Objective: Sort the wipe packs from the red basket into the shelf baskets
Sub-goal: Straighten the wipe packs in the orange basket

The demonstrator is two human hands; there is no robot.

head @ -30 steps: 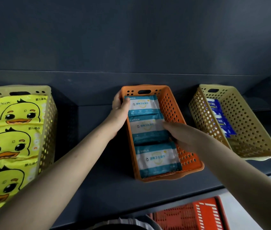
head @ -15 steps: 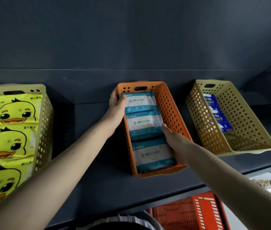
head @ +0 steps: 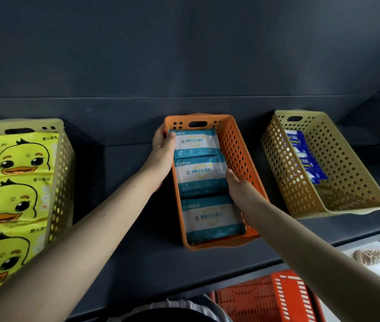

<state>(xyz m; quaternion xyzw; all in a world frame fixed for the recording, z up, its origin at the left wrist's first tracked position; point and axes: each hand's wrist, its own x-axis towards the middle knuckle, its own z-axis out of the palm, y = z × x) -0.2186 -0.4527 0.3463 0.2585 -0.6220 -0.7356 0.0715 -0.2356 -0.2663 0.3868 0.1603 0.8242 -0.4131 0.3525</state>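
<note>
Our left hand (head: 163,154) grips the far left rim of the perforated orange plastic basket (head: 237,147), thumb on the rearmost of three glossy teal-and-white wipe packs (head: 198,175) lying end to end inside. Our right hand (head: 240,189) rests at the middle pack's right edge; its grip we cannot tell. Open dark shelf (head: 126,252) flanks the basket. The slotted red basket (head: 265,296) sits below.

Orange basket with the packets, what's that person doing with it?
A person is tidying wipe packs on a dark shelf. Their left hand grips the left rim of the orange perforated plastic basket, thumb on the farthest teal-and-white wipe pack of three. Their right hand touches the right edge of the middle pack. The red slatted plastic basket sits below.
</note>
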